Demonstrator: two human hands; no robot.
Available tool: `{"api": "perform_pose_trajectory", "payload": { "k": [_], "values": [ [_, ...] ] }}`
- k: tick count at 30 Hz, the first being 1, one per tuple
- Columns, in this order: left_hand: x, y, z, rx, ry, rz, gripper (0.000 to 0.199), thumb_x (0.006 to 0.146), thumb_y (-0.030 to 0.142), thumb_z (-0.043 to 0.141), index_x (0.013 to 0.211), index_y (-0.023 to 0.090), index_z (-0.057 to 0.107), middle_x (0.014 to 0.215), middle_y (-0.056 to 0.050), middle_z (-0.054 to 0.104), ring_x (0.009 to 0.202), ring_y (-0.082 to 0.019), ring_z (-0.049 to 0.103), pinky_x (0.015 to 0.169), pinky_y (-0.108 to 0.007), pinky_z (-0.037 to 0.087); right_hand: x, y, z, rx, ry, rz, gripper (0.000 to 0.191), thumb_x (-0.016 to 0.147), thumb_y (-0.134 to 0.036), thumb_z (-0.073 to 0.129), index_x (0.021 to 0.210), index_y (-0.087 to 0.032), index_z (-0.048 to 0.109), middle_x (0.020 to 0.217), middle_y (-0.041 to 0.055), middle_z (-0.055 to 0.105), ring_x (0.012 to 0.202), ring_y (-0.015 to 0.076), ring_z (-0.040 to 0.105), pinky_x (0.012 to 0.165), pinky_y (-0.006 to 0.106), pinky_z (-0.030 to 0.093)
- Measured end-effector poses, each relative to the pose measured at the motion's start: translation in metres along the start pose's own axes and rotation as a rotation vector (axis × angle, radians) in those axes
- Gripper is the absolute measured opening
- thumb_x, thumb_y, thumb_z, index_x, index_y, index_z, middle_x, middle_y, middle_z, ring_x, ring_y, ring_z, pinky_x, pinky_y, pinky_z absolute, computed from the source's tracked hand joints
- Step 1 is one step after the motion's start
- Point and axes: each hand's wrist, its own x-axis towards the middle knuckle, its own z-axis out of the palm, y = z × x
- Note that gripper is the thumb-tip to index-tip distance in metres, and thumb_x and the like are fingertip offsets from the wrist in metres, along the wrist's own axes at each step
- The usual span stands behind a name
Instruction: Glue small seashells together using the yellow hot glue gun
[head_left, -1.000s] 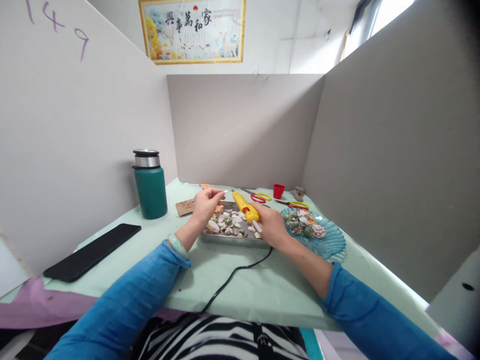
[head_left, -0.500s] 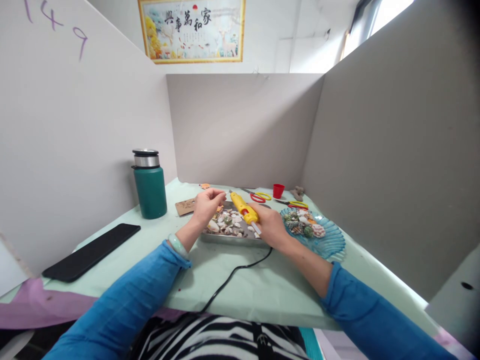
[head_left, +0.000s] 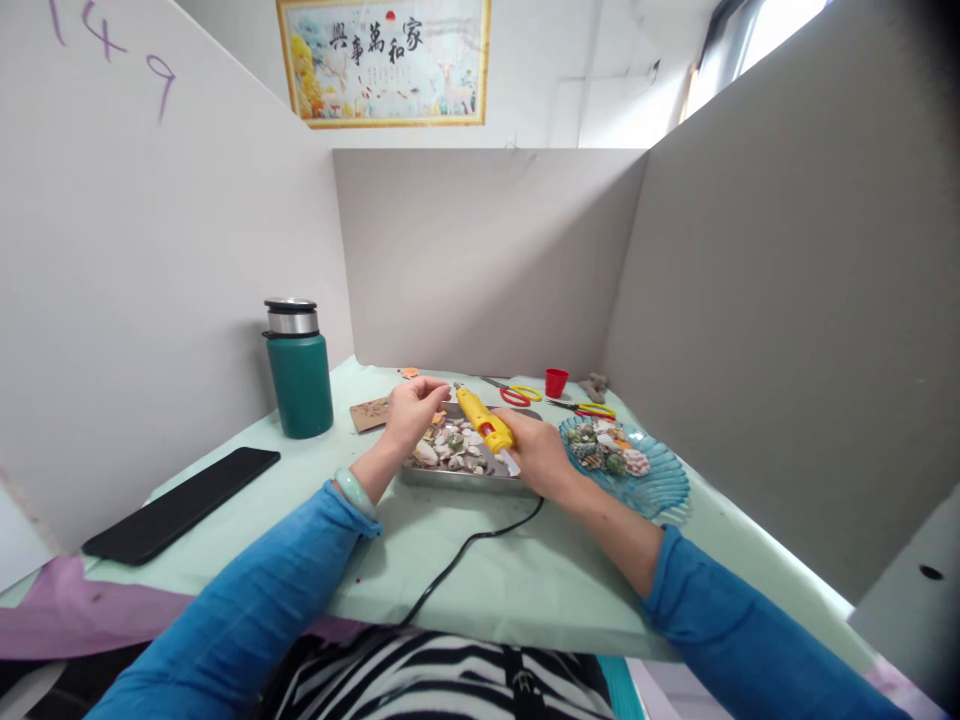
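My right hand (head_left: 531,447) is wrapped round a yellow hot glue gun (head_left: 480,415), whose nozzle points up and left toward my left fingertips. A clear glue stick (head_left: 510,462) sticks out of its back end. My left hand (head_left: 416,408) is closed in a pinch near the nozzle; whatever it holds is too small to make out. Below both hands lies a metal tray (head_left: 465,480) with many small seashells (head_left: 450,445) in it. A black cord (head_left: 469,542) runs from under my right hand to the table's front edge.
To the right sits a blue glass plate (head_left: 664,480) bearing shells. Behind are two pairs of scissors (head_left: 521,393), a red cup (head_left: 556,382) and a brown card (head_left: 369,414). A green bottle (head_left: 300,385) and a black phone-like slab (head_left: 184,503) stand at left. Grey panels (head_left: 487,260) enclose the table.
The glue gun has shifted slightly left, its nozzle now nearer my left fingertips. My left hand has stayed almost still.
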Motion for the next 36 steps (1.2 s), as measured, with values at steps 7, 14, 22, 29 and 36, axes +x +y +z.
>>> {"api": "perform_pose_trajectory", "payload": {
  "k": [7, 14, 22, 29, 36],
  "values": [
    [-0.001, 0.003, 0.000, -0.025, 0.015, -0.015, 0.021, 0.065, 0.035, 0.068, 0.071, 0.014, 0.066, 0.066, -0.004, 0.066, 0.056, -0.012, 0.058, 0.054, -0.023, 0.044, 0.000, 0.001, 0.000, -0.023, 0.031, 0.041, 0.039, 0.073, -0.016, 0.055, 0.111, -0.022, 0.058, 0.096, 0.0034, 0.068, 0.083, 0.0194, 0.060, 0.067, 0.025, 0.040],
    [0.001, -0.003, 0.000, 0.004, -0.005, 0.007, 0.024, 0.067, 0.037, 0.066, 0.075, 0.014, 0.066, 0.069, -0.005, 0.067, 0.058, -0.013, 0.059, 0.056, -0.023, 0.045, 0.000, 0.000, -0.001, 0.010, 0.014, 0.044, 0.037, 0.074, -0.017, 0.055, 0.111, -0.022, 0.059, 0.097, 0.0034, 0.068, 0.083, 0.0192, 0.060, 0.067, 0.025, 0.040],
    [-0.001, -0.004, -0.001, 0.099, 0.013, 0.094, 0.021, 0.068, 0.036, 0.065, 0.075, 0.016, 0.069, 0.070, -0.003, 0.067, 0.062, -0.013, 0.059, 0.060, -0.024, 0.046, 0.000, 0.000, 0.002, 0.005, 0.029, 0.023, 0.034, 0.078, -0.019, 0.054, 0.111, -0.022, 0.058, 0.098, 0.0031, 0.068, 0.083, 0.0184, 0.061, 0.068, 0.025, 0.040],
    [-0.001, 0.002, 0.000, 0.016, 0.028, 0.010, 0.019, 0.066, 0.033, 0.067, 0.072, 0.015, 0.066, 0.066, -0.004, 0.066, 0.057, -0.013, 0.059, 0.055, -0.023, 0.045, 0.000, -0.001, -0.003, 0.004, 0.036, 0.046, 0.039, 0.072, -0.015, 0.055, 0.110, -0.022, 0.059, 0.097, 0.0037, 0.069, 0.083, 0.0196, 0.060, 0.068, 0.026, 0.041],
    [0.000, -0.002, 0.000, 0.043, 0.001, 0.037, 0.023, 0.068, 0.037, 0.065, 0.074, 0.014, 0.066, 0.068, -0.004, 0.067, 0.058, -0.013, 0.059, 0.055, -0.023, 0.046, -0.001, 0.001, 0.001, 0.015, 0.024, 0.018, 0.033, 0.078, -0.020, 0.053, 0.110, -0.022, 0.058, 0.097, 0.0033, 0.068, 0.083, 0.0189, 0.060, 0.067, 0.025, 0.040]
  ]
}}
